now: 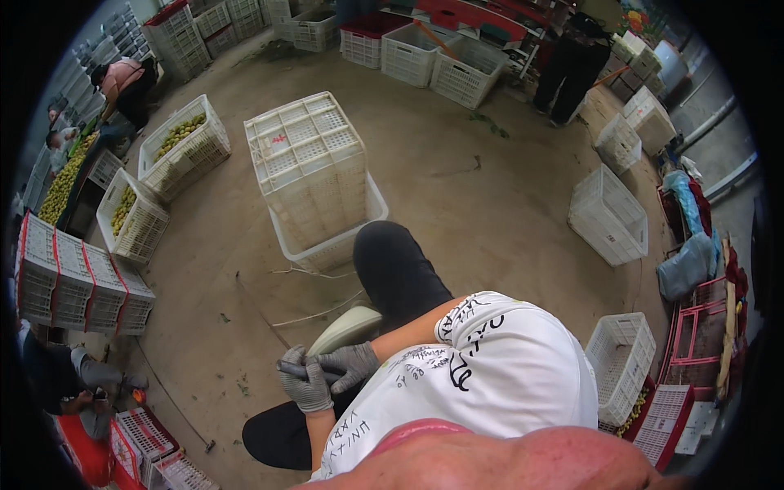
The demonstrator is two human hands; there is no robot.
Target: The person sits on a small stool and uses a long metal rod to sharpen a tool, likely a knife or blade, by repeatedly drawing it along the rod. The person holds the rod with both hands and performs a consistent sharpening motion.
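Observation:
My left hand [304, 384], in a grey glove, is closed on a dark elongated object [290, 369] that I cannot make out clearly. My right hand [349, 363], gloved alike, also grips it, just to the right. Both hands are low in front of my body, between my black-clad legs. A pale rounded object [347, 324] lies behind them. Beyond my knee, white plastic crates [305, 145] stand stacked in a larger white tub [371, 211].
Crates of yellow-green fruit [175, 167] stand left, with stacked crates [73, 278]. Co-workers [122, 86] are at the left; a person in dark trousers [563, 73] stands at back right. Crates [608, 214] line the right, beside piled bags [686, 269]. Thin cords [327, 310] lie on the floor.

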